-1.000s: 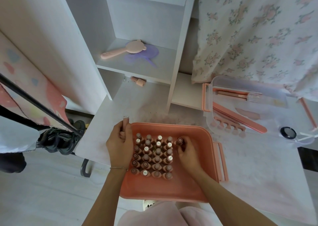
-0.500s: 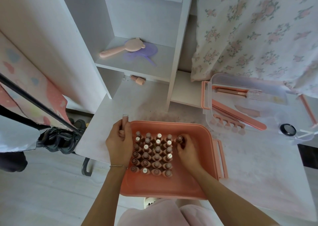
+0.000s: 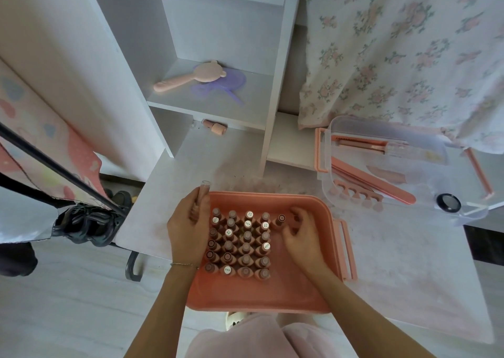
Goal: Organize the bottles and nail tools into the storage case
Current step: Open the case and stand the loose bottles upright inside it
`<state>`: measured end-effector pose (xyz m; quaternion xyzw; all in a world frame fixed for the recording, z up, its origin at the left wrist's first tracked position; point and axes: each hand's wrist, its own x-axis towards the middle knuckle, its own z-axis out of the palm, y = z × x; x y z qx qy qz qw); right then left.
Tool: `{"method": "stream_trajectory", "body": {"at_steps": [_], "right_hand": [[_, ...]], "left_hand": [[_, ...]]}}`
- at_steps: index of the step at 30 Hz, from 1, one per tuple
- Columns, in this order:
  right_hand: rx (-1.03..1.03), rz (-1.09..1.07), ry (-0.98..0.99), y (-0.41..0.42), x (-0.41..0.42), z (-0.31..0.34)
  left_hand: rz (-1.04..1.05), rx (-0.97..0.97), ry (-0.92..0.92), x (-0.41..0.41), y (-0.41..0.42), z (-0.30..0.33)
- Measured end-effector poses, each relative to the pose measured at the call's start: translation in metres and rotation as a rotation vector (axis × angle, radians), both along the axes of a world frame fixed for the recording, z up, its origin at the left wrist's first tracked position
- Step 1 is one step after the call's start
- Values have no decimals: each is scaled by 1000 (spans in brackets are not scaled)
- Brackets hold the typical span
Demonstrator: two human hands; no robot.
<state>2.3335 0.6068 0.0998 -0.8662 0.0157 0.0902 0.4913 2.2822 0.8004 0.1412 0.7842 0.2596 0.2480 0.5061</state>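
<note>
White table [image 3: 169, 194] carries the pink case [image 3: 259, 292] of upright bottles [image 3: 240, 244]; left hand [image 3: 188, 229] grips one bottle [image 3: 203, 196], right hand [image 3: 300, 237] curls loosely beside another [image 3: 280, 219]; small, smooth, probably glass; pinch each by its cap.

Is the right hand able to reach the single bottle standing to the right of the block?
Probably yes. The right hand hovers open just beside that bottle, and nothing stands between them inside the tray.

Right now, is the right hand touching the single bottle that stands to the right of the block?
Cannot tell. In the head view the right hand is close beside the single bottle, but motion blur hides any contact or gap.
</note>
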Motion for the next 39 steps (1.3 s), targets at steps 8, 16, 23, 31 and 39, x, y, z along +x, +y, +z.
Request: {"method": "stream_trajectory", "body": {"at_steps": [8, 16, 23, 31, 39], "right_hand": [[139, 210, -23, 2, -3, 65], [322, 334, -32, 11, -4, 91], [185, 346, -22, -25, -3, 95], [-268, 405, -30, -35, -4, 57], [-429, 408, -30, -17, 0, 33]], "left_hand": [[-412, 65, -37, -6, -19, 24], [-598, -15, 58, -11, -37, 28], [-444, 413, 110, 2, -21, 27], [-182, 343, 473, 23, 14, 3], [-184, 270, 441, 26, 24, -8]]}}
